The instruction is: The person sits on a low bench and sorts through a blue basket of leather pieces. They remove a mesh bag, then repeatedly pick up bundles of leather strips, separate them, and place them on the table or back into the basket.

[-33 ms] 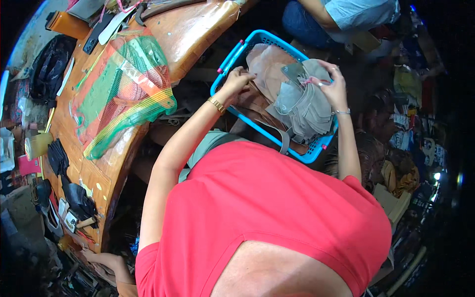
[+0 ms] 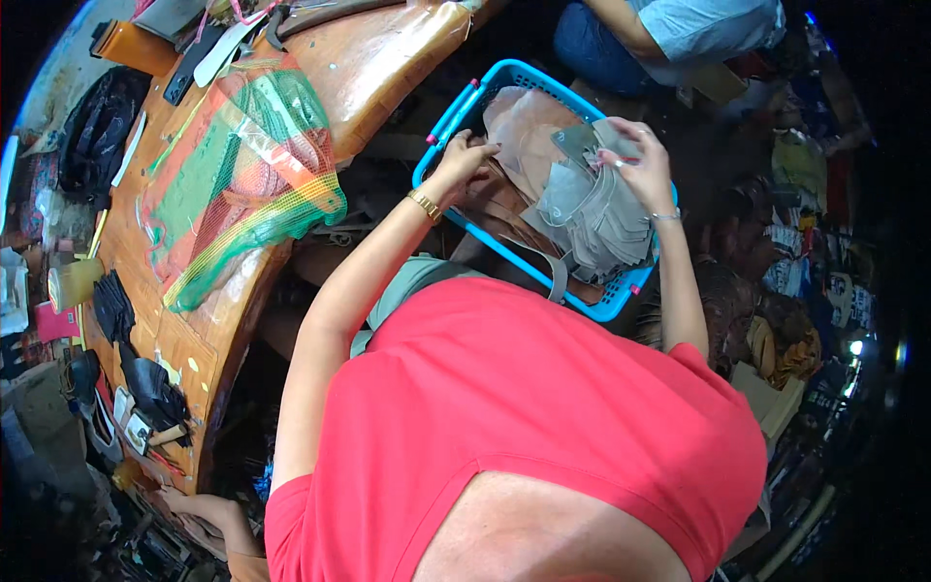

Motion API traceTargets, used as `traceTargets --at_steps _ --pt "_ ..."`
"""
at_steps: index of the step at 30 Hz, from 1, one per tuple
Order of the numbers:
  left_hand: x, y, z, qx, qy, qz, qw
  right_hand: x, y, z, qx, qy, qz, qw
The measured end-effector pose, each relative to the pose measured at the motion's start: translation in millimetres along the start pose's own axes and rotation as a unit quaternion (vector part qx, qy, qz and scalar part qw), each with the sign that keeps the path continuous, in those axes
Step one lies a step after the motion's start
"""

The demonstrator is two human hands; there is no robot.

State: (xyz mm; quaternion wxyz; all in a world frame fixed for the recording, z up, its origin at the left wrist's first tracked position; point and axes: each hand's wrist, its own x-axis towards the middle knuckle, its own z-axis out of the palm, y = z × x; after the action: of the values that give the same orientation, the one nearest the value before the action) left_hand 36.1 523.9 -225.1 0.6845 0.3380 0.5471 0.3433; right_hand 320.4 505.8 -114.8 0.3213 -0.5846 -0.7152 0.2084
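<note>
A blue plastic basket (image 2: pixel 441 131) stands in front of me, full of flat cut pieces. Grey pieces (image 2: pixel 606 228), seemingly leather, lie fanned in a stack on its right side. Pale pinkish-brown sheets (image 2: pixel 529 131) lie at the far side, darker brown strips (image 2: pixel 495 199) at the left. Over the basket's left rim, my left hand (image 2: pixel 460 167) has thumb and fingers apart and nothing visible in them. My right hand (image 2: pixel 642 165) pinches a grey leather piece (image 2: pixel 613 139) at the far right of the stack; a pink bit shows by its fingertips.
To the left is a curved wooden table (image 2: pixel 369 58) bearing a green and orange mesh bag (image 2: pixel 242 175), an orange container (image 2: pixel 134 48) and a folded black umbrella (image 2: pixel 150 388). A person (image 2: pixel 669 39) sits beyond the basket. Another person's arm (image 2: pixel 218 514) shows at lower left.
My right hand has shifted slightly and turned at the stack; less of the pink bit shows by its fingers. My left hand has barely moved.
</note>
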Motion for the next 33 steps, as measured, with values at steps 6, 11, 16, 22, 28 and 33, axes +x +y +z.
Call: traceTargets --at_steps 6,11,16,22,28,33 --pt "17 -15 -2 0.039 -0.011 -0.010 0.999 47 19 63 -0.046 -0.244 -0.140 0.959" --pt "12 0 -4 0.075 -0.028 -0.007 0.997 94 21 102 -0.168 -0.346 -0.217 0.897" --pt "15 -15 7 0.080 0.055 0.091 0.991 104 22 108 -0.183 -0.416 -0.165 0.875" --pt "32 -18 6 0.010 0.052 0.101 0.994 115 31 110 -0.125 -0.438 -0.185 0.871" --pt "37 -15 -1 -0.003 0.049 0.068 0.996 113 45 108 0.005 -0.469 -0.107 0.876" --pt "38 -28 -4 0.046 0.060 0.099 0.992 106 49 95 0.114 -0.457 -0.063 0.880"
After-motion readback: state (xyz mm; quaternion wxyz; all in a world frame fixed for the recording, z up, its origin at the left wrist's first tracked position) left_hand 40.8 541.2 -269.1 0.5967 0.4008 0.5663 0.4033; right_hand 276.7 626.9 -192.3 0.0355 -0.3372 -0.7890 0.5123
